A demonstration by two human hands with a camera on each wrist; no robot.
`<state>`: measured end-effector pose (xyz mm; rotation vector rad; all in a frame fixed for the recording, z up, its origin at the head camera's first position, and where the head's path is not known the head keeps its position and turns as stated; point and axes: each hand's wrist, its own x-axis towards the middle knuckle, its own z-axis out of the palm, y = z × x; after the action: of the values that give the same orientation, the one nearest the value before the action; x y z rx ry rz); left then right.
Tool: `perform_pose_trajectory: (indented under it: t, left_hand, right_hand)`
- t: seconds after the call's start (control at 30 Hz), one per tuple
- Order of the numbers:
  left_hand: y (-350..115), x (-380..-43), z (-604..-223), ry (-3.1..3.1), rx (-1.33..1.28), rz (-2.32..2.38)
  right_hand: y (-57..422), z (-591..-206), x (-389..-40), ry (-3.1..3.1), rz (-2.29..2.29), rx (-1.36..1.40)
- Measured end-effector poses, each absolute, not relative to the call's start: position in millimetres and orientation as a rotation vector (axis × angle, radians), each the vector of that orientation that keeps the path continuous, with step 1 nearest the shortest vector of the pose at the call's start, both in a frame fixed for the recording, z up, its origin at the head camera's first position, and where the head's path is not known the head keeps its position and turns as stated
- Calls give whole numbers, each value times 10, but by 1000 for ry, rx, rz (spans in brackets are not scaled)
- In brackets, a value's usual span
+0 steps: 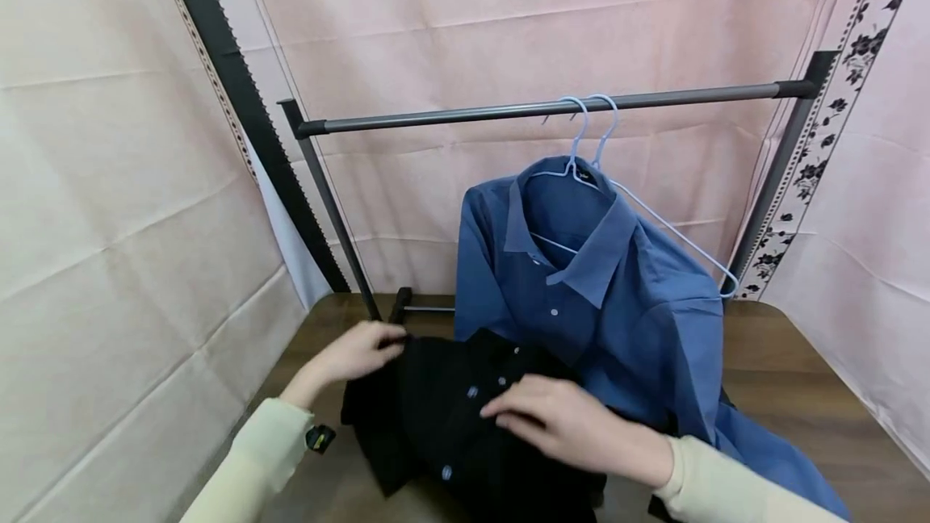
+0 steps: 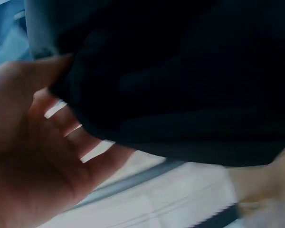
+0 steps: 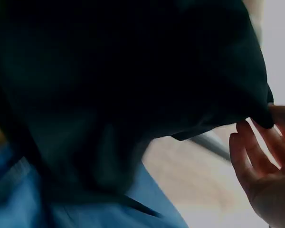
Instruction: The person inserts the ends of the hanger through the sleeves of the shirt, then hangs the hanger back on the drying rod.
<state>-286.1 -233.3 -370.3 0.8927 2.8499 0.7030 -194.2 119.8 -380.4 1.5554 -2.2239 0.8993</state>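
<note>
A black shirt (image 1: 436, 426) with light buttons lies bunched on the table in the head view. My left hand (image 1: 363, 352) pinches its upper left edge; in the left wrist view the thumb presses the dark cloth (image 2: 171, 85) against the fingers. My right hand (image 1: 559, 418) is over the front of the shirt. In the right wrist view, the right hand's fingers (image 3: 249, 152) hold a corner of the black cloth (image 3: 133, 71). Behind it, a blue button-up shirt (image 1: 559, 289) hangs on a light blue hanger (image 1: 577, 140).
A grey metal rack bar (image 1: 450, 117) spans the back, on dark uprights. A second light blue hanger (image 1: 676, 228) hangs beside the first, partly behind the blue shirt. The brown wooden table (image 1: 785, 361) lies beneath. Pale pink curtains (image 1: 407, 39) enclose the space.
</note>
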Motion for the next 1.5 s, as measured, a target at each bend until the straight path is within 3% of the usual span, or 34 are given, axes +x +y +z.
perform_pose_trajectory:
  t: [0.2,0.4,0.5,0.63,0.87,1.2,1.5]
  left_hand:
    - [-2331,-2773,-4000,2551,892,567]
    - [-2247,-2747,-3766,2434,808,436]
    - [-2242,-2793,-3582,2419,828,485]
    - [-2189,-2864,-3434,2435,983,636]
    - [-1944,-3056,-3484,2521,1118,810]
    - [-1446,-3489,-3940,2747,802,1030]
    - [-1216,-3591,-4329,2669,627,885]
  right_hand:
    - [1112,-4220,-1790,-2440,894,1797]
    - [1184,-4288,-1861,-2443,933,1846]
    - [1293,-4183,-1985,-2425,1014,1694]
    - [1552,-4079,-2203,-2450,1044,1293]
    - [1999,-4182,-2473,-2596,1205,568]
    - [2158,-4531,-2772,-2845,1306,420]
    - [2053,-4671,-2834,-2964,1574,275]
